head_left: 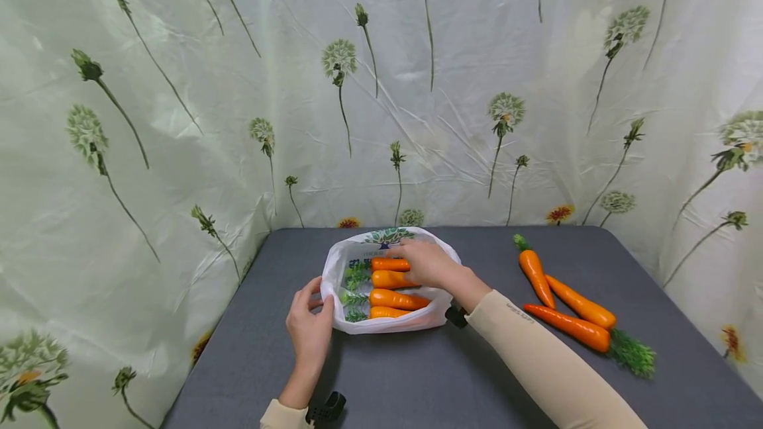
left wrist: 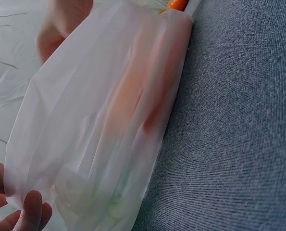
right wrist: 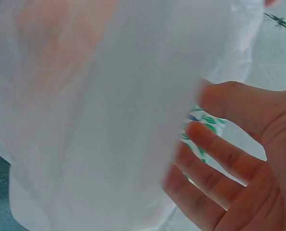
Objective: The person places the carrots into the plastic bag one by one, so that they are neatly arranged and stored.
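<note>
A white plastic bag lies open on the grey table with several orange carrots side by side inside, their green tops to the left. My left hand pinches the bag's left rim between thumb and fingers. My right hand reaches into the bag's mouth, fingers straight and resting on the upper carrots. In the left wrist view the bag fills the frame, with my fingertips at its corner. In the right wrist view my straight fingers lie behind the translucent bag.
Three loose carrots lie on the right side of the table, one apart and pointing away. A flower-printed curtain closes in the back and both sides. Bare table surface spreads in front of the bag.
</note>
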`<state>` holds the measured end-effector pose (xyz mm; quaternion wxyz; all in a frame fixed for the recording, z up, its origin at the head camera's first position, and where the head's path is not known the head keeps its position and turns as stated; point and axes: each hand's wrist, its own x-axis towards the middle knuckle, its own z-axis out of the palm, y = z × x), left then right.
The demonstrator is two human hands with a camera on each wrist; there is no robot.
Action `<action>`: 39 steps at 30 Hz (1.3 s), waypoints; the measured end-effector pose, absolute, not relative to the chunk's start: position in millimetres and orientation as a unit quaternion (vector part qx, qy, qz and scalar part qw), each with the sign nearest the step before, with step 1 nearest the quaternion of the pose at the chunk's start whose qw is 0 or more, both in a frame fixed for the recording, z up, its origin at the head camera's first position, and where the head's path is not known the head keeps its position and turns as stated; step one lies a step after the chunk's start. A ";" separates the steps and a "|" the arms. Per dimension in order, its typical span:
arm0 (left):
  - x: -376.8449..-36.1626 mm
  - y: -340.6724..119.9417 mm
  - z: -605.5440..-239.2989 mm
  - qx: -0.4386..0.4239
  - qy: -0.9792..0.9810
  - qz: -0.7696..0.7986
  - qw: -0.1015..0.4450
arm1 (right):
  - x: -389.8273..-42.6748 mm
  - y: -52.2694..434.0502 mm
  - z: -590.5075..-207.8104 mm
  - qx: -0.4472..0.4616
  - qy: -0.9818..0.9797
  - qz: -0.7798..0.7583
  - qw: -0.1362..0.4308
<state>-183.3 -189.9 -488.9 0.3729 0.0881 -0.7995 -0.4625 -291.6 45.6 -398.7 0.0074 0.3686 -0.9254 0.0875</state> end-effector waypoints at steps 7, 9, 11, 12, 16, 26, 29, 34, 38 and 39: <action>-180.9 -190.4 -490.1 0.092 -0.801 -0.464 0.366 | -278.7 49.7 -385.4 0.372 -0.920 0.115 0.029; -180.8 -190.4 -490.0 0.090 -0.801 -0.463 0.368 | -274.3 51.7 -381.1 0.366 -0.921 0.129 0.030; -180.6 -190.4 -490.2 0.087 -0.800 -0.463 0.371 | -270.3 54.4 -377.3 0.355 -0.923 0.145 0.026; -180.8 -190.5 -490.3 0.087 -0.800 -0.463 0.372 | -268.7 56.1 -375.9 0.349 -0.924 0.152 0.024; -181.1 -190.0 -490.4 0.090 -0.800 -0.463 0.371 | -264.6 66.2 -372.1 0.328 -0.927 0.180 0.015; -183.2 -189.4 -491.6 0.090 -0.800 -0.467 0.365 | -259.3 103.8 -368.2 0.285 -0.933 0.215 0.042; -184.1 -189.9 -491.2 0.087 -0.801 -0.465 0.367 | -256.6 115.0 -367.9 0.268 -0.938 0.216 0.049; -184.9 -191.2 -490.6 0.083 -0.801 -0.467 0.366 | -252.6 133.9 -369.3 0.245 -0.944 0.213 0.059; -184.4 -191.8 -490.1 0.083 -0.803 -0.466 0.363 | -247.6 149.6 -374.0 0.231 -0.948 0.210 0.059; -184.1 -192.0 -489.9 0.083 -0.803 -0.465 0.363 | -246.3 153.6 -375.6 0.231 -0.948 0.211 0.060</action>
